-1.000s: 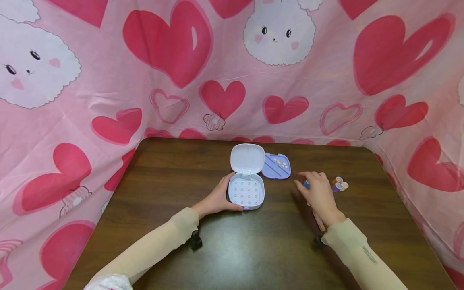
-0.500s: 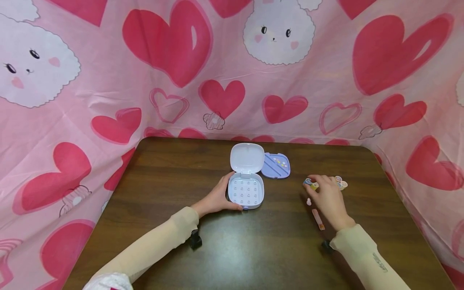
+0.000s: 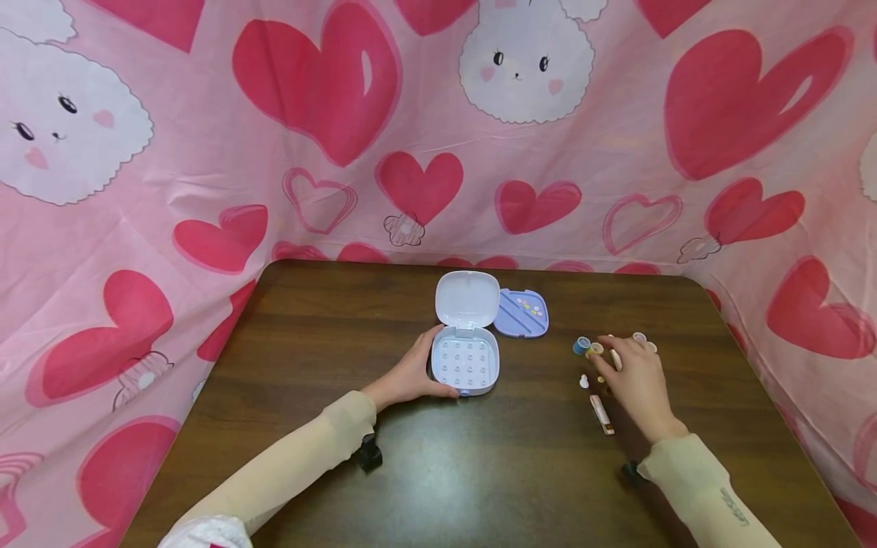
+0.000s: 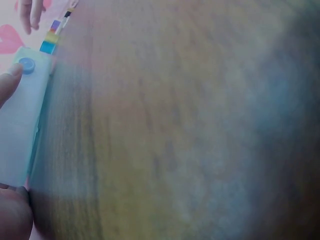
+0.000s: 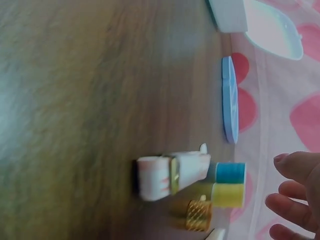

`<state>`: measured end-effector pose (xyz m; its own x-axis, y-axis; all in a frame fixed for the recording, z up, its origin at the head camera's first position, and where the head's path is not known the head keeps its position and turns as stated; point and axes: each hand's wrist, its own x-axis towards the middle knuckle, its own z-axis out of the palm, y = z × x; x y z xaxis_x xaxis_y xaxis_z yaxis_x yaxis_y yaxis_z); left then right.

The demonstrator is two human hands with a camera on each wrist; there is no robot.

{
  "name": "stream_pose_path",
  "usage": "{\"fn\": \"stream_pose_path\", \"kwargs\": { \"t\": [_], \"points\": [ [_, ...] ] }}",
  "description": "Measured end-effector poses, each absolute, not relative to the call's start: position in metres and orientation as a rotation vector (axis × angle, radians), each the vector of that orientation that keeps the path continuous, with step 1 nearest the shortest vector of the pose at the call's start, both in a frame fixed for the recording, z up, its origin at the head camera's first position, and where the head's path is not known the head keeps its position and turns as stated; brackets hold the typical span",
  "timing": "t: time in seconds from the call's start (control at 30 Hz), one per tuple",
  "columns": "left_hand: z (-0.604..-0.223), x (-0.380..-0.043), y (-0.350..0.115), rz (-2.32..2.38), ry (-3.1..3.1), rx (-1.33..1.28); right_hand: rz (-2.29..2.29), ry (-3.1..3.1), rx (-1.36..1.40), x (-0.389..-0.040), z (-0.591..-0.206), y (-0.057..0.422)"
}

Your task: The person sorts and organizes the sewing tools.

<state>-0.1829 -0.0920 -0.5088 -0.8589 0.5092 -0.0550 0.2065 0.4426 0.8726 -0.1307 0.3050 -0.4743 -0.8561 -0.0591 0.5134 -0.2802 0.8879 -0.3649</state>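
My left hand holds a pale sewing box, thumb at its front latch and fingers round the far side. The hinged lid stands up, and rows of small pegs show inside. My right hand is over the sewing things at the right, its fingers loosely bent and apart. Close to its thumb are a blue thread spool and a yellow thread spool. A gold thimble and a folded pinkish-white strip with a gold band lie nearer the wrist. Nothing shows between the right fingers in the right wrist view.
A lilac tray with several small buttons lies right of the lid. More spools are partly behind my right hand. A small white piece lies near the thimble. A heart-patterned cloth hangs behind the table.
My right hand has moved right and a little toward me, uncovering the blue and yellow spools, the thimble, the strip and the small white piece. My left hand and the box stay put.
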Motion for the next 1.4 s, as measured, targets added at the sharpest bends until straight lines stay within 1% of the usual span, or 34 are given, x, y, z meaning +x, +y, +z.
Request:
{"fn": "stream_pose_path", "kwargs": {
  "t": [0.5,0.97,1.4],
  "points": [
    [-0.509,-0.183,-0.092,1.368,2.39,0.617,0.86,-2.543,0.08,-0.125,-0.49,0.334],
    [-0.509,-0.184,-0.092,1.366,2.388,0.623,0.876,-2.506,-0.032,-0.118,-0.492,0.359],
    [-0.508,-0.183,-0.092,1.375,2.384,0.626,0.846,-2.47,-0.195,-0.116,-0.495,0.389]
  ]
}}
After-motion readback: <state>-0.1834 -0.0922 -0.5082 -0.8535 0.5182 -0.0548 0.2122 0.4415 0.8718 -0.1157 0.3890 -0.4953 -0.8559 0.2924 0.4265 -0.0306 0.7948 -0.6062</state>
